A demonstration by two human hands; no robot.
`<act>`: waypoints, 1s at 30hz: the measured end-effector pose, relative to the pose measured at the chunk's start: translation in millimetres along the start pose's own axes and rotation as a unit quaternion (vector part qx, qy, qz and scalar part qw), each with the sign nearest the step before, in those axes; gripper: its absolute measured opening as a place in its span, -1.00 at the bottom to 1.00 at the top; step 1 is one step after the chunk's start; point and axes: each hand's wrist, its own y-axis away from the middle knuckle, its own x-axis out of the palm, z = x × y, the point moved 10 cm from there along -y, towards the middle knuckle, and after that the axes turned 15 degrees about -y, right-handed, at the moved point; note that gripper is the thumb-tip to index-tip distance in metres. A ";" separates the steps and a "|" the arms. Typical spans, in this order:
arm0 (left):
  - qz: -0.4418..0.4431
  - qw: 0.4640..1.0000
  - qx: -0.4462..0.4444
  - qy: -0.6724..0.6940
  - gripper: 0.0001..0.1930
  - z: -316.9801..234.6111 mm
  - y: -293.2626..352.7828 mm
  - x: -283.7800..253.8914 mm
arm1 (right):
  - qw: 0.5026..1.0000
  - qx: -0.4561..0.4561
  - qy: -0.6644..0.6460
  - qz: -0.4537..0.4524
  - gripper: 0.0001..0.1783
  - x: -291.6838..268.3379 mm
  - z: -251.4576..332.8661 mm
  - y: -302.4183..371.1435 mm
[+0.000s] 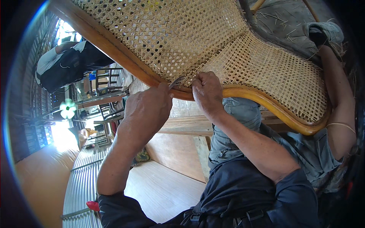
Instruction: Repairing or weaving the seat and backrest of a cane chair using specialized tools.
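Across my lap lies a piece of furniture with a curved, varnished wooden frame [262, 99] and woven cane webbing [266, 62]. At the near edge of the weave, my left hand [146, 110] is closed around a thin metal-tipped tool [176, 81]. Its shiny tip points at the cane next to the frame; the handle is hidden in my fist. My right hand [207, 91] rests close to its right, fingers curled and pressed against the cane edge. Whatever those fingertips pinch cannot be made out. A ridge of cane ends runs diagonally up from between my hands.
Past the furniture's right end extends a bare leg [334, 76] with a light shoe [329, 32]. Cane scraps lie on the floor [281, 17] there. Another person [72, 64] stands at the far left, near dark chair frames [108, 78]. Below my arms is a pale board [163, 186].
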 end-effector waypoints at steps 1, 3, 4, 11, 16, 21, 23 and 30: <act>0.001 1.000 0.004 -0.011 -0.78 0.5 -0.9 0.4 | 1.000 0.003 -0.004 0.002 -0.86 0.3 0.1 0.0; 0.012 1.000 0.002 -0.019 -0.78 1.8 -2.5 4.3 | 1.000 -0.014 0.002 -0.014 -0.87 2.2 1.1 2.4; 0.022 0.999 0.001 -0.028 -0.78 3.0 -3.5 7.4 | 0.999 -0.031 0.008 -0.031 -0.87 1.4 3.9 3.1; 0.029 0.999 0.015 -0.023 -0.77 -1.5 -10.2 6.8 | 0.998 -0.043 0.019 -0.034 -0.87 2.3 6.1 0.0; 0.037 0.999 0.012 0.011 -0.76 -2.3 -12.8 13.5 | 0.998 -0.028 0.058 -0.001 -0.87 5.5 8.1 -2.7; 0.037 0.978 -0.013 0.205 -0.74 -12.7 -9.9 17.3 | 0.998 -0.035 0.050 -0.009 -0.85 -1.5 8.9 -2.5; 0.070 0.939 -0.050 0.333 -0.74 -20.4 -4.7 35.0 | 0.999 -0.035 0.038 -0.010 -0.82 -5.4 7.8 -3.0; 0.119 0.595 -0.149 0.781 -0.75 -64.1 15.2 113.7 | 0.999 -0.047 0.004 0.025 -0.81 -6.2 9.9 -7.3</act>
